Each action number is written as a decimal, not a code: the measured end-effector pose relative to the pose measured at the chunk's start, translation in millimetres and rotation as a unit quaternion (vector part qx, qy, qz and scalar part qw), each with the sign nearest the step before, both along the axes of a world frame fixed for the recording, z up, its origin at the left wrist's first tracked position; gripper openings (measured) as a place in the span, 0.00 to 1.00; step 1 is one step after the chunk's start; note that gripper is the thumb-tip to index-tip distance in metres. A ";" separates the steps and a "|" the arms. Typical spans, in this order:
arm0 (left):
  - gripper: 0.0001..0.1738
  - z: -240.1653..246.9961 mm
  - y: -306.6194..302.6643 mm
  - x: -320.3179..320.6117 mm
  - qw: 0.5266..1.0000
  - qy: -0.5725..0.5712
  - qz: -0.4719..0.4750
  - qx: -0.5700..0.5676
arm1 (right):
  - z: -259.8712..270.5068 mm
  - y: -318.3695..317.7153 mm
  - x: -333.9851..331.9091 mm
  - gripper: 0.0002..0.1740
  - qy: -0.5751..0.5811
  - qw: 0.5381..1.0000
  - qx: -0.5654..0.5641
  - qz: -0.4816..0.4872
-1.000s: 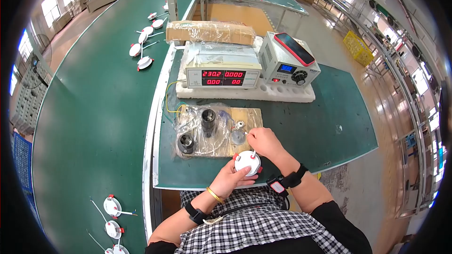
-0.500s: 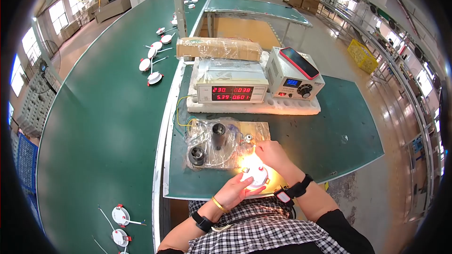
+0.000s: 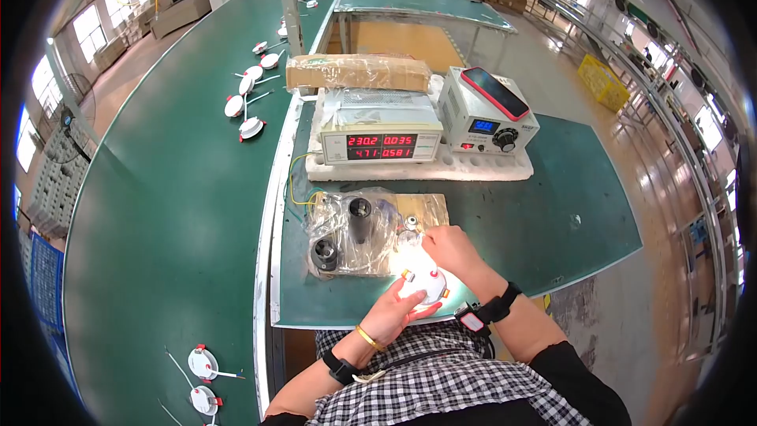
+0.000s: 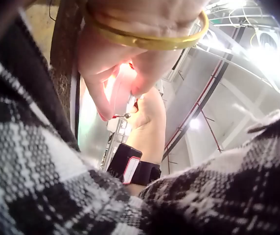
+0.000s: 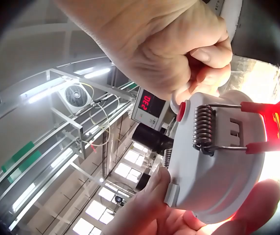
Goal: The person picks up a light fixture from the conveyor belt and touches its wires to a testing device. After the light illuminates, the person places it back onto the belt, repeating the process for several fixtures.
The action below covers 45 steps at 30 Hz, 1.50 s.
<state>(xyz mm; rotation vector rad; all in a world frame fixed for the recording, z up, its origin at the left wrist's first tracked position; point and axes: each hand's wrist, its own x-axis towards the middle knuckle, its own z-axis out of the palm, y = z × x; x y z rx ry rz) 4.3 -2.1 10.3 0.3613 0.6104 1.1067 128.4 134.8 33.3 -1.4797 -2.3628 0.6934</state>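
A white round downlight point(image 3: 428, 287) with spring clips is lit, and its glow spreads over the board and bench edge. My left hand point(image 3: 392, 314) grips it by the rim, thumb on the back of its housing. In the right wrist view, the downlight's housing point(image 5: 213, 166) shows a coiled spring and a red-sleeved clip. My right hand point(image 3: 455, 252) is curled round the light's short white cable point(image 5: 181, 94), close over the front right of a wooden board point(image 3: 432, 207). The cable's end is hidden by the fingers. On that board stand two black lamp sockets point(image 3: 360, 219) under clear film.
Behind the board, a power meter point(image 3: 382, 147) with red digits and a dial power unit point(image 3: 490, 130) sit on white foam point(image 3: 371, 170). A phone point(image 3: 495, 93) lies on the unit. Along the left, a green conveyor point(image 3: 173, 252) carries several downlights point(image 3: 203, 363).
The downlight was dark a second ago and has since lit up. The meter's lower readings rose from zero, then dipped slightly. Both hands keep nearly the same hold.
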 end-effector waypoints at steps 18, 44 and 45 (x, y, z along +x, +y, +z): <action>0.22 -16.1 1.7 0.1 0.996 0.070 -0.056 0.022 | 0.6 -4.1 -2.6 0.16 -0.023 1.000 0.013 -0.008; 0.22 -11.0 3.0 -2.4 0.998 0.003 -0.058 0.014 | -1.0 -2.6 -0.9 0.17 -0.033 0.999 0.018 -0.009; 0.22 -11.0 3.0 -2.2 0.998 -0.002 -0.056 0.013 | -1.4 -2.7 -1.0 0.17 -0.034 0.999 0.017 -0.010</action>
